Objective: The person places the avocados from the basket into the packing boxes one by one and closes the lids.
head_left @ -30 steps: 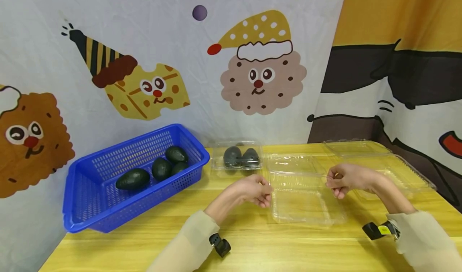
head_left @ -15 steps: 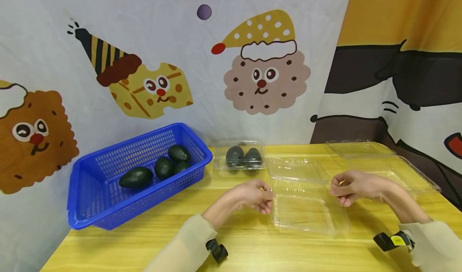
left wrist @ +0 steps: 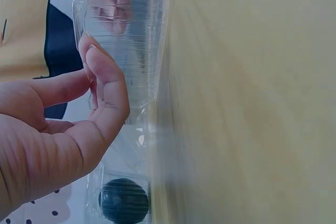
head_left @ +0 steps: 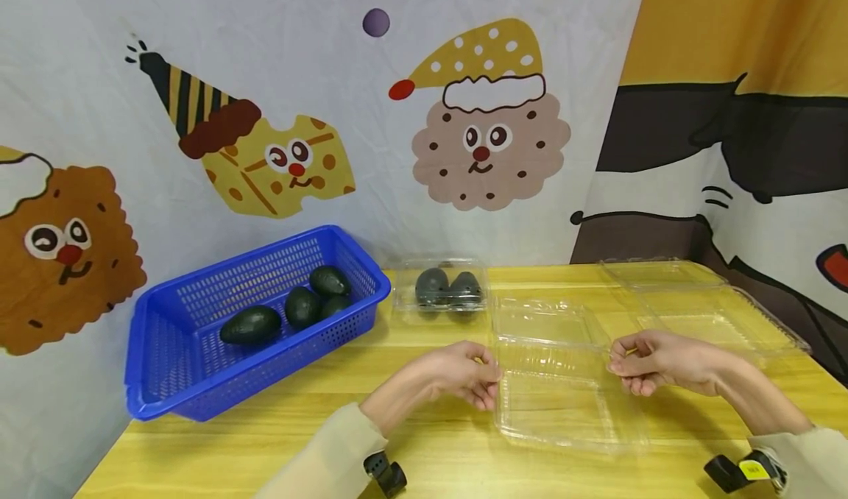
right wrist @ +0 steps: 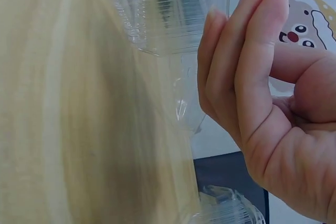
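Holds an open clear container between both hands, right of the middle of the wooden surface, lid toward the back edge and base nearer the sleeves. Pinches its left rim between thumb and fingertips of the left hand; pinches the right rim likewise with the right hand, remaining fingers curled below. Cannot tell about contact between container base and surface. Has a blue basket at the left edge, slanting toward the back edge, with four green avocados inside, one near the middle and three toward the right end. Has a closed clear box near the back edge, just right of the basket, with at least two dark avocados inside. Has a second clamshell, also clear and open, toward the back right corner. Faces a cartoon-printed cloth beyond the back edge.
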Demonstrator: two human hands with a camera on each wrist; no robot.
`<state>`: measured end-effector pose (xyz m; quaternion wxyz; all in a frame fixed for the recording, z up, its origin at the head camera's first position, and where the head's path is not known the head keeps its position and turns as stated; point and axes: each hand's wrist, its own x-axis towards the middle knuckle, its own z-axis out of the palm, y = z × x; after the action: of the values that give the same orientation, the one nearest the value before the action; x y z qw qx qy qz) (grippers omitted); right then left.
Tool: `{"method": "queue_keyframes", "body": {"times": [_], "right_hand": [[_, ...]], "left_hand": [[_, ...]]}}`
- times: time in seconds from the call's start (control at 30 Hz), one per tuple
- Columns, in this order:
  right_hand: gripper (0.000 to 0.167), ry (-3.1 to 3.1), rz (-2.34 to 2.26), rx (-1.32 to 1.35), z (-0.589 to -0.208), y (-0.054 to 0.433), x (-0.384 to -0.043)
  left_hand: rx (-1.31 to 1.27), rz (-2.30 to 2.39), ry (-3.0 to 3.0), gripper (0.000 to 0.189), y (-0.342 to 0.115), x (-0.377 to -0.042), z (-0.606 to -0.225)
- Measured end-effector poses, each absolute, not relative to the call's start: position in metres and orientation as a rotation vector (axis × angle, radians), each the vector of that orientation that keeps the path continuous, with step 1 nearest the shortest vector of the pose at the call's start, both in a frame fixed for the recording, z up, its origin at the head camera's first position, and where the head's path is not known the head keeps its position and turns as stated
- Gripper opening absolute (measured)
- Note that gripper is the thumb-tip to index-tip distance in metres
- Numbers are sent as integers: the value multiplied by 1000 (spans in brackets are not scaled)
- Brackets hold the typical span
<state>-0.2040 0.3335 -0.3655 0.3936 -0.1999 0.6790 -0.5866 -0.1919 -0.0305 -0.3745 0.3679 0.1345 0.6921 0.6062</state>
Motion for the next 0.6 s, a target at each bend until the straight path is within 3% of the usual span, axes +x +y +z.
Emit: {"method": "queue_keyframes", "body": {"times": [0.6], "right_hand": [[13,1644,-1499,-543,-372,328,-186]], "left_hand": [[365,1562,1707,5,-43,-171,-375]]}}
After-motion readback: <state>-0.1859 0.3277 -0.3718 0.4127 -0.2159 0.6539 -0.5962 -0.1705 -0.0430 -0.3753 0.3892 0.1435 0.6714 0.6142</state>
